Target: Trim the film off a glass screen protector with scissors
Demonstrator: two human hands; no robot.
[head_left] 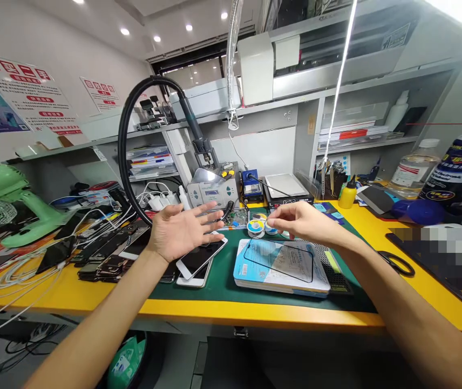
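My left hand [184, 232] hovers open, palm up and fingers spread, just above a white smartphone [201, 256] lying on a green work mat [223, 286]. A second white phone [192, 281] lies partly beneath it. My right hand [304, 224] reaches in from the right, its fingertips pinched together close to small solder wire spools [257, 227]. Whether those fingers grip anything small is hidden. A green circuit board [233, 219] lies just beyond the hands. Below my right hand rests a blue package topped with a black-edged glass screen protector [279, 265].
Several phones and loose cables [109, 254] crowd the yellow bench [255, 319] at left, near a green fan [16, 205]. A hot-air rework station [212, 194] with a black hose stands behind. Black scissors [395, 263], bottles and a spray can [457, 167] sit right.
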